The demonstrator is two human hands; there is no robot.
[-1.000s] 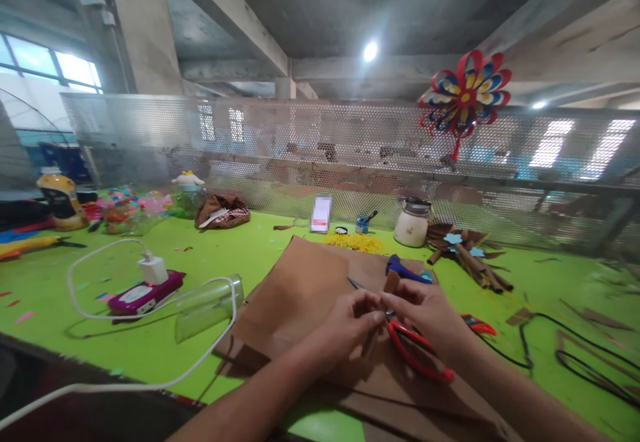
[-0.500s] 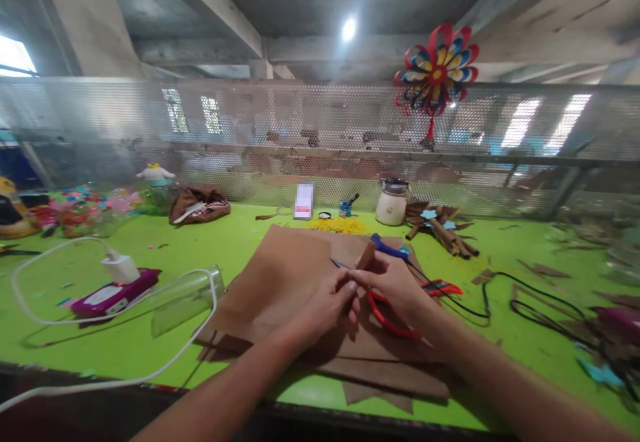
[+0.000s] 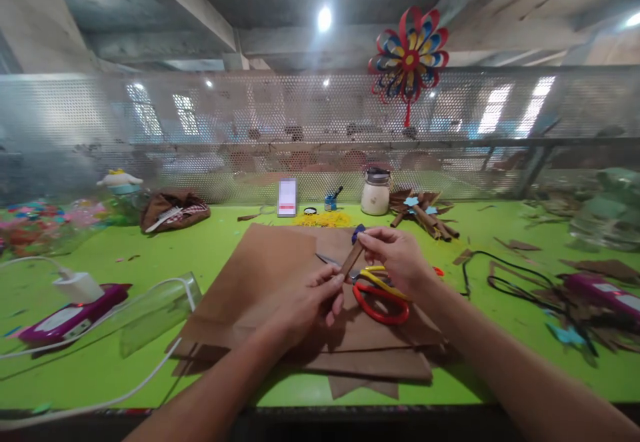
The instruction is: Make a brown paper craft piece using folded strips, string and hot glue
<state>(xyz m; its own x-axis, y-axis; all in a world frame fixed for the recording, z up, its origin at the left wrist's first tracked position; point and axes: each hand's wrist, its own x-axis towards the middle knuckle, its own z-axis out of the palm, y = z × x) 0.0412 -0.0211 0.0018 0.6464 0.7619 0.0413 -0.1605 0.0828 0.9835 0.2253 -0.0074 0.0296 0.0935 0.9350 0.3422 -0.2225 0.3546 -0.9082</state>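
Note:
A narrow brown paper strip (image 3: 352,260) stretches slantwise between my two hands, above a stack of folded brown paper (image 3: 273,262). My left hand (image 3: 313,299) pinches its lower end between thumb and fingers. Its upper end is in the fingertips of my right hand (image 3: 397,259). Beneath the hands, scissors (image 3: 383,303) with red and yellow handles lie on the brown paper, blades toward the left and partly covered. Just behind my right fingertips shows a dark blue piece (image 3: 357,232), mostly hidden, its kind unclear.
Left are a clear plastic cup (image 3: 157,315) on its side and a purple power strip (image 3: 75,315) with a white charger and cable. A phone (image 3: 287,197), yellow shreds (image 3: 325,219), a lidded jar (image 3: 376,192) and rolled brown pieces (image 3: 427,215) line the back. Black cable (image 3: 525,289) lies right.
My hands were close together; now the right has moved up and away, and the strip shows between them. The scissors' yellow handle has come into sight. The whole view has shifted slightly.

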